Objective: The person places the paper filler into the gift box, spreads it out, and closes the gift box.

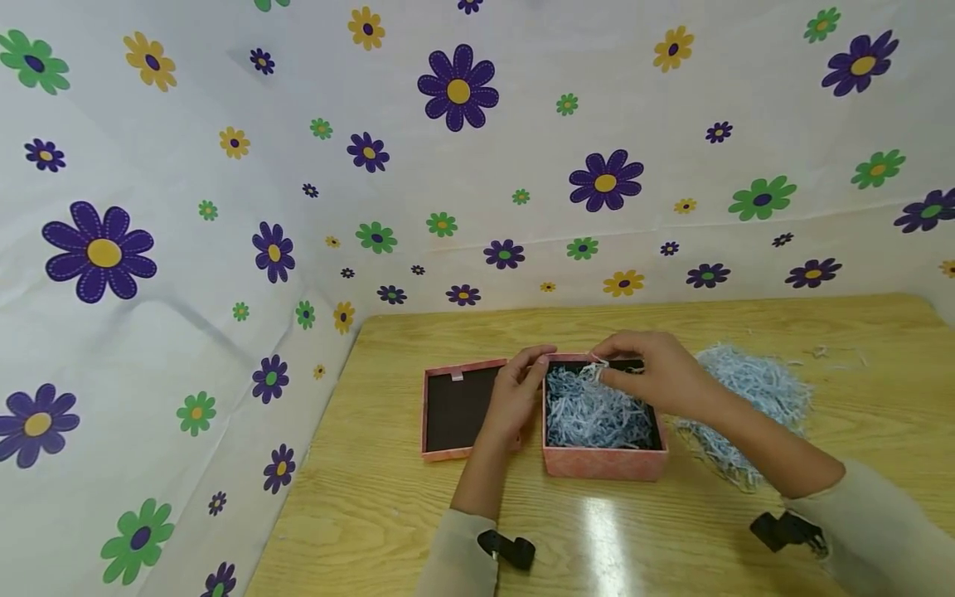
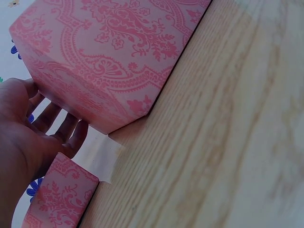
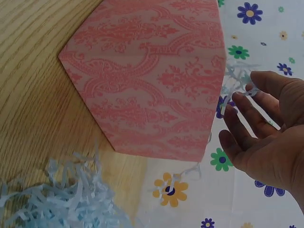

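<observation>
A pink patterned box (image 1: 606, 463) stands on the table, filled with pale blue shredded paper (image 1: 597, 414). My left hand (image 1: 515, 390) rests against its left side near the back corner; in the left wrist view that hand (image 2: 23, 123) has its fingers touching the outer wall. Over the back right of the box, my right hand (image 1: 660, 373) pinches a few paper shreds. The right wrist view shows these strands (image 3: 242, 90) between the thumb and fingers of the right hand (image 3: 270, 128), beside the box's rim.
The box's lid (image 1: 458, 410) lies left of it, dark inside up, with a small ribbon tab. To the right sits a loose pile of blue shreds (image 1: 753, 390), with stray bits (image 1: 821, 352) beyond. Flower-printed sheeting (image 1: 522, 149) backs the wooden table (image 1: 358, 497).
</observation>
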